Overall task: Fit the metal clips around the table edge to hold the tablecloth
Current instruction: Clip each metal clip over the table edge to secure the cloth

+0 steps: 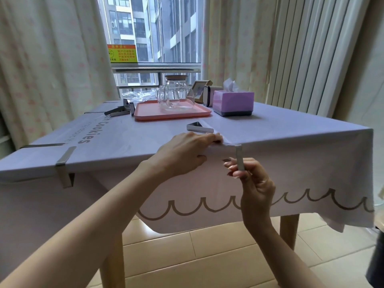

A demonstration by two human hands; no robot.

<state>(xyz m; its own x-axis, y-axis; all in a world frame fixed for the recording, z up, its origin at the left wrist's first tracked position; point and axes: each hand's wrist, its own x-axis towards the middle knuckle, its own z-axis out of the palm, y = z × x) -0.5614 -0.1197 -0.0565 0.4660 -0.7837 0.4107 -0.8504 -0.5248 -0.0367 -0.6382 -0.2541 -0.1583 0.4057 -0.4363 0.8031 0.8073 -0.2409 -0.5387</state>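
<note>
Surface: lilac tablecloth (270, 132) draped over wooden table (288, 229), curtains (270, 48) behind.
Left hand (182, 154): palm down at near edge, fingertips pinching top arm of metal clip (239, 154).
Right hand (252, 179): below edge, fingers and thumb gripping same clip's hanging arm.
Fitted clip (66, 163): hooked over near edge, far left.
Spare clip (199, 127): loose on tabletop behind left hand.
Pink tray (145, 116): glass teapot (174, 94) inside.
Tissue box (233, 100): tissue poking out.

Silver bent-strip metal clips on a pale lilac tablecloth (291, 134).
Near-edge clip (238, 151) hooked over the table edge, leg hanging down; fitted clip (65, 163) further left; loose clip (199, 127) lying on top; spare clips (122, 110) heaped far left.
</note>
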